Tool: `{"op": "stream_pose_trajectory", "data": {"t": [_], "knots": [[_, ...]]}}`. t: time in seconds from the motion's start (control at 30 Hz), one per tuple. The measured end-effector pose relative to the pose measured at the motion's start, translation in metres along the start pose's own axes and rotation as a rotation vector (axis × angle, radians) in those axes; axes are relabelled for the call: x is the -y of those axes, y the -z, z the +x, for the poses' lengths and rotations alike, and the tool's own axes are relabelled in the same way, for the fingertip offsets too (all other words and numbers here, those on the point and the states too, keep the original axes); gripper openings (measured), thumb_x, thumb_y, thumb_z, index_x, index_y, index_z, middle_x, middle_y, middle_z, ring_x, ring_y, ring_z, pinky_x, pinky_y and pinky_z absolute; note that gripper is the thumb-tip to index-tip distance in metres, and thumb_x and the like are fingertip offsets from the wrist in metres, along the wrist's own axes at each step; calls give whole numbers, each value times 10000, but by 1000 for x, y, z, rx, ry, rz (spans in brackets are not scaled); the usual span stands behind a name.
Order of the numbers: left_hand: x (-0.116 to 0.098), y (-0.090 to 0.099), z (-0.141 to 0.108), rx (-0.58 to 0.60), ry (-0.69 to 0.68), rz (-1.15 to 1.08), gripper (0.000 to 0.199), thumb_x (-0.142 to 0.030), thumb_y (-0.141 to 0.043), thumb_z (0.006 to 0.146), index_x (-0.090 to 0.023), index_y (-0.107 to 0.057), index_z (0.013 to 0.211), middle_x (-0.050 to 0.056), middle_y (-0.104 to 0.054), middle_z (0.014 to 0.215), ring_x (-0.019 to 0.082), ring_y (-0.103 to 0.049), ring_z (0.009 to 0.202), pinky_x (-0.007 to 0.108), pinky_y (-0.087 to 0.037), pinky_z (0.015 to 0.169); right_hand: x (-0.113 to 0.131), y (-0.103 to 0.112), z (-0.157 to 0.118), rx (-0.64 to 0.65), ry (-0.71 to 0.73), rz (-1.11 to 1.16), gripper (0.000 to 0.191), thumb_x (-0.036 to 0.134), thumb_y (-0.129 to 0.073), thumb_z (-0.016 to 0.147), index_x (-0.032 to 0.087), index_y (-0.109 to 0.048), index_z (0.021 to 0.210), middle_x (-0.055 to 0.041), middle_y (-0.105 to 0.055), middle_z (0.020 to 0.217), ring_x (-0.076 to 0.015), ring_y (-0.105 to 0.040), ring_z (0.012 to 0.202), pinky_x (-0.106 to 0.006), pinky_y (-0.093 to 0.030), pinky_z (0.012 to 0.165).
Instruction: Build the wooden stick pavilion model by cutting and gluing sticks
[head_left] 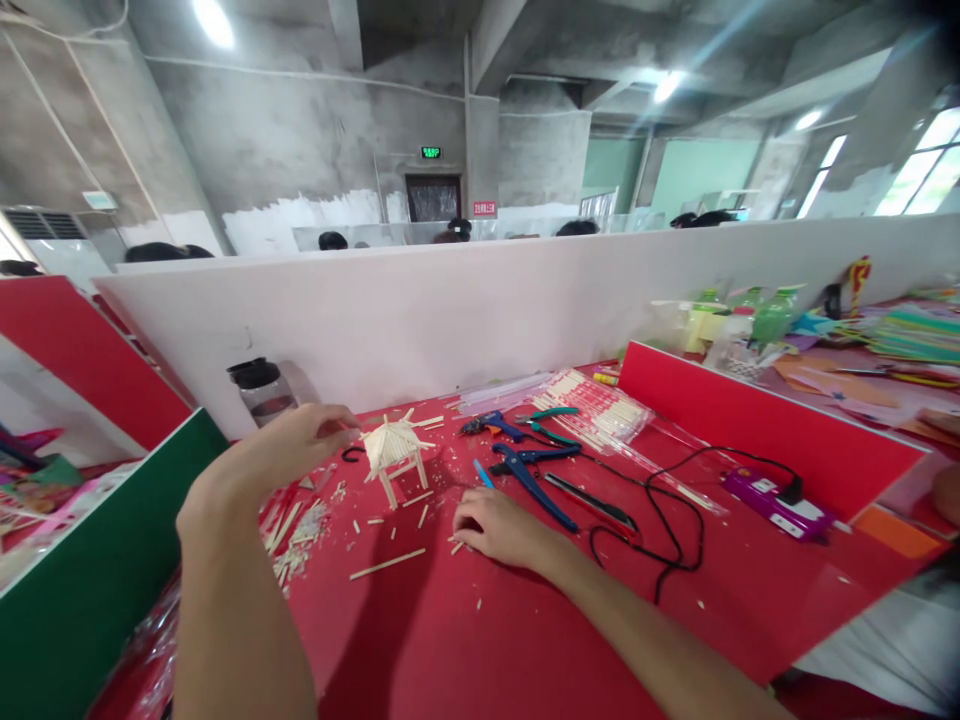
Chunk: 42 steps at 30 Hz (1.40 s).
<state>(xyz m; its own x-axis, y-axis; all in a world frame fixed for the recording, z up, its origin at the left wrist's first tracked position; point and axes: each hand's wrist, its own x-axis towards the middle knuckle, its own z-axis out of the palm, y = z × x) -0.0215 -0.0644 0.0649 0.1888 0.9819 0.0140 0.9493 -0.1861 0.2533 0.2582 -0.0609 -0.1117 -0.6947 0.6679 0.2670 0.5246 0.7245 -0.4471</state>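
Observation:
A small pavilion model of wooden sticks, with a pointed roof on thin legs, stands on the red table. Beside its roof on the left is my left hand, with a gap between thumb and bent fingers; contact with the roof is not clear. My right hand rests on the table to the right of the model, its fingers curled in. From its fingertips pokes a short piece of wooden stick. A longer stick lies in front of the model, among several small offcuts.
Right of the model lie blue-handled cutters, green-handled pliers, a utility knife and bundled sticks. A black cable runs to a purple power strip. A bottle stands behind my left hand. Green and red dividers flank the table.

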Motion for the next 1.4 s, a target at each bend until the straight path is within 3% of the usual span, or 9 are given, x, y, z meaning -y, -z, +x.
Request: {"op": "stream_pose_trajectory", "data": {"t": [0.37,0.47,0.57,0.63,0.7,0.87,1.1,1.27,1.4], "knots": [[13,-7,-2,62,61,-134,474,-538,-488,839,-215,-644,1149,85,-703,1131,235,-673,902,291,-529,727,9,-10,4,11,9,-54,79,159,-600,889,167,-645,824,-51,-658,899,-172,-583,886,-278,-417,819],[22,-8,-1,96,66,-155,528,-581,-508,824,-211,-626,1182,100,-686,1173,239,-667,943,274,-525,738,5,-8,5,-81,-63,78,76,146,-571,894,174,-629,855,-40,-668,880,-167,-604,850,-258,-425,767],[28,-10,1,107,78,-174,574,-611,-536,794,-218,-610,1206,114,-669,1208,261,-667,978,278,-529,746,-4,2,4,-252,-174,279,142,151,-501,918,194,-629,962,-23,-683,853,-156,-628,776,-243,-438,705],[29,-11,2,116,98,-180,574,-609,-534,789,-225,-605,1211,113,-666,1213,260,-676,971,284,-535,740,-13,12,2,-374,-167,348,212,162,-464,927,201,-633,1049,-23,-692,892,-154,-639,794,-254,-451,748],[28,-11,3,129,110,-182,566,-596,-525,793,-227,-599,1216,110,-661,1226,254,-681,965,289,-539,740,-21,19,0,-437,-151,365,215,186,-463,923,194,-663,1001,-26,-698,888,-157,-643,804,-261,-457,765],[24,-9,2,136,122,-175,586,-602,-512,793,-208,-593,1219,119,-647,1251,273,-664,1004,324,-536,778,-29,25,-3,-424,-225,432,182,296,-575,871,166,-698,905,-30,-716,815,-167,-657,744,-249,-480,673],[23,-10,3,113,126,-192,603,-619,-575,732,-226,-626,1187,98,-676,1202,284,-662,1006,319,-535,790,-19,25,-5,-343,-173,519,266,398,-663,832,199,-755,983,-65,-761,988,-231,-701,897,-303,-503,813],[21,-9,3,107,141,-193,634,-631,-580,720,-231,-623,1210,101,-677,1207,281,-670,992,306,-539,757,-21,24,-4,-338,-173,507,270,412,-607,877,180,-741,853,-41,-749,816,-180,-664,709,-256,-470,672],[17,-9,1,125,145,-189,606,-597,-569,737,-233,-613,1219,101,-665,1231,271,-671,990,297,-542,742,-21,22,-3,-330,-184,494,249,370,-541,923,173,-651,817,10,-648,687,-123,-563,605,-225,-401,603]]}}
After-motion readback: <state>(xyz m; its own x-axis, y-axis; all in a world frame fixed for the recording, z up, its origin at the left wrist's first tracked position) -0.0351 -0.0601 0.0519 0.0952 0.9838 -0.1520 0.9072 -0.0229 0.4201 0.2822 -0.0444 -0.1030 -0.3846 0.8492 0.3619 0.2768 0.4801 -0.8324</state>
